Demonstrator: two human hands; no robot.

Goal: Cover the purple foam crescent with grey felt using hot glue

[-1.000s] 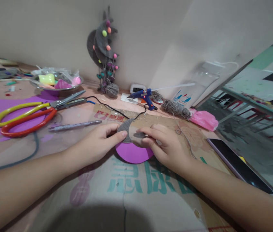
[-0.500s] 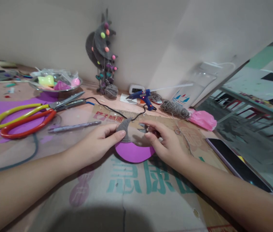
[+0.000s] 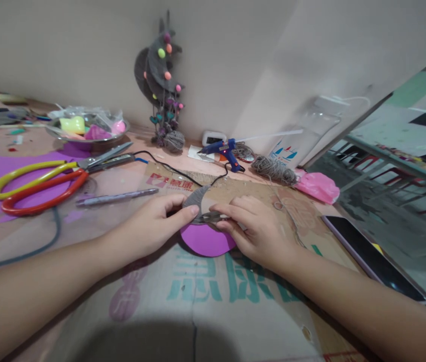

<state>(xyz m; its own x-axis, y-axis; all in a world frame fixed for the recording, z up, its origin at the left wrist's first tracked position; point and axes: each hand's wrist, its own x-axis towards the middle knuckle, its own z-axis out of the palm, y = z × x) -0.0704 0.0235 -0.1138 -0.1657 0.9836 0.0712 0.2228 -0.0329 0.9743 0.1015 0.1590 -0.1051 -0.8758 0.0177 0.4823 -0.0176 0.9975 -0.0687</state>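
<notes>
A crescent wrapped in grey yarn (image 3: 197, 197) lies over a rounded purple piece (image 3: 208, 240), its pointed tip upward. My left hand (image 3: 162, 218) is closed on the crescent's left side, thumb on top of the wrapping. From the right, my right hand (image 3: 248, 223) reaches in with thumb and fingers pinched at the crescent's inner edge; what lies between them is too small to tell. A loose strand from the grey yarn skein (image 3: 273, 170) runs down and disappears by my right forearm.
Under my hands is printed cardboard (image 3: 152, 311). Scissors (image 3: 43, 186) and a pen (image 3: 117, 197) lie left. A blue glue gun (image 3: 222, 149), a metal bowl (image 3: 85, 143) and a hanging moon ornament (image 3: 160, 65) are behind. A phone (image 3: 371, 256) rests at the right.
My right hand has moved left, its fingers coming from beside the purple piece to the crescent's inner edge. My left hand keeps its hold, nearly still.
</notes>
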